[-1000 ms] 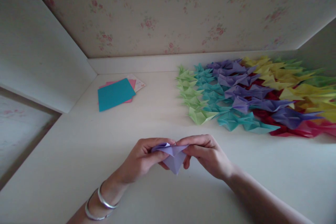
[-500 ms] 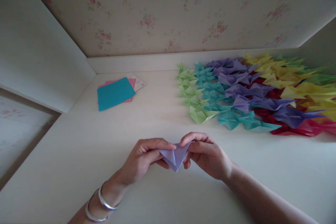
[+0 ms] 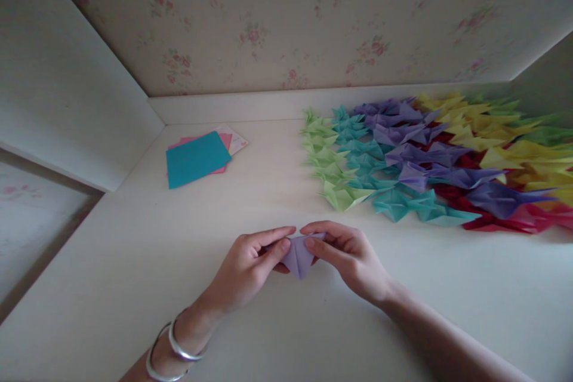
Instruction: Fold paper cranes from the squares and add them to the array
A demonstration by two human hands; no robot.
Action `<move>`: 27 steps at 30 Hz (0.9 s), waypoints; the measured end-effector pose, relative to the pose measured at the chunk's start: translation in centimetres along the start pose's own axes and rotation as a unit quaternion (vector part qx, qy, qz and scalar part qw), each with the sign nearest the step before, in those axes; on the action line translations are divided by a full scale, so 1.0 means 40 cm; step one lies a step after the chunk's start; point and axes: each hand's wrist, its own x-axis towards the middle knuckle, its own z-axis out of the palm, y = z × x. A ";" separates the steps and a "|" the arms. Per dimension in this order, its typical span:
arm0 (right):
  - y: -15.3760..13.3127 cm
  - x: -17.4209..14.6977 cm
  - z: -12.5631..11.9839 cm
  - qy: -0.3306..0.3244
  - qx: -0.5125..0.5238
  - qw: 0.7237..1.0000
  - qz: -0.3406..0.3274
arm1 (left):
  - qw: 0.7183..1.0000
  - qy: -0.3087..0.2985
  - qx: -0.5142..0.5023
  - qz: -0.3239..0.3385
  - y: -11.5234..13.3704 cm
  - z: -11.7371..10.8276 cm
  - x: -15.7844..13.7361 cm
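Between my two hands is a small piece of folded purple origami paper [image 3: 299, 259], its point directed toward me and a crease running down its middle. My left hand [image 3: 250, 262] pinches its left side, the thumb lying on the front face near the top edge. On the other side, my right hand [image 3: 347, 256] grips the right corner, with the thumb pressed on the front and the index finger along the top edge. The fingers behind the paper are partly hidden. Two silver bangles [image 3: 179, 346] circle my left wrist.
On the white table [image 3: 250, 334], rows of folded paper cranes in green [image 3: 344, 194], teal [image 3: 394, 200], purple [image 3: 496, 197], red [image 3: 528, 221] and yellow [image 3: 514, 155] fill the back right. A teal sheet [image 3: 197, 161] tops pink paper [image 3: 228, 142] at back left.
My thumbs have shifted onto the front face of the purple paper, and my index fingers now lie along its top edge. The folded paper has tilted and moved slightly away from me.
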 end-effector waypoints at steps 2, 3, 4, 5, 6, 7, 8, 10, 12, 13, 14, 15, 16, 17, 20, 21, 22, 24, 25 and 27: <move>-0.002 0.001 -0.003 0.011 -0.048 0.999 0.000 | 0.999 -0.017 0.028 0.003 0.000 -0.002 0.002; -0.002 0.002 -0.006 0.013 -0.072 0.997 0.003 | 0.999 -0.023 0.046 0.007 0.000 -0.003 0.002; -0.001 0.003 -0.009 0.012 -0.093 0.996 0.009 | 0.997 -0.025 0.070 0.015 0.001 -0.003 0.002; 0.001 0.004 -0.012 0.008 -0.111 0.994 0.015 | 0.995 -0.021 0.096 0.025 0.002 -0.003 0.002; 0.003 0.006 -0.015 0.002 -0.125 0.992 0.020 | 0.992 -0.013 0.123 0.036 0.002 -0.002 0.002; 0.004 0.007 -0.018 -0.002 -0.136 0.990 0.024 | 0.988 -0.005 0.148 0.047 0.002 -0.001 0.001; 0.005 0.009 -0.019 -0.007 -0.144 0.989 0.029 | 0.984 0.003 0.171 0.058 0.001 0.001 0.001; 0.003 0.011 -0.020 -0.019 -0.157 0.987 0.036 | 0.975 0.013 0.206 0.080 -0.002 0.006 0.001; 0.000 0.012 -0.017 -0.033 -0.164 0.985 0.040 | 0.968 0.021 0.230 0.102 -0.006 0.010 0.001; -0.002 0.012 -0.015 -0.036 -0.164 0.985 0.042 | 0.966 0.026 0.234 0.109 -0.009 0.012 0.001; -0.002 0.012 -0.013 -0.037 -0.162 0.985 0.046 | 0.965 0.031 0.234 0.112 -0.013 0.013 0.001; -0.002 0.012 -0.011 -0.035 -0.158 0.985 0.054 | 0.966 0.037 0.230 0.110 -0.016 0.015 0.001; 0.000 0.013 -0.009 -0.033 -0.154 0.986 0.063 | 0.967 0.041 0.225 0.108 -0.018 0.016 0.001; 0.003 0.013 -0.007 -0.030 -0.150 0.986 0.071 | 0.967 0.046 0.224 0.107 -0.021 0.018 0.001; 0.019 0.015 -0.001 -0.011 -0.154 0.985 0.080 | 0.960 0.066 0.243 0.125 -0.023 0.021 0.002; 0.024 0.016 0.000 -0.004 -0.155 0.985 0.079 | 0.957 0.072 0.250 0.131 -0.023 0.022 0.002; 0.028 0.016 0.002 -0.001 -0.151 0.985 0.080 | 0.955 0.076 0.253 0.132 -0.022 0.023 0.003; 0.030 0.015 0.005 -0.011 -0.126 0.988 0.085 | 0.961 0.074 0.242 0.114 -0.019 0.022 0.005; 0.029 0.014 0.006 -0.019 -0.108 0.990 0.087 | 0.966 0.068 0.229 0.097 -0.018 0.021 0.006; 0.023 0.013 0.006 -0.028 -0.080 0.992 0.097 | 0.980 0.051 0.185 0.057 -0.014 0.015 0.007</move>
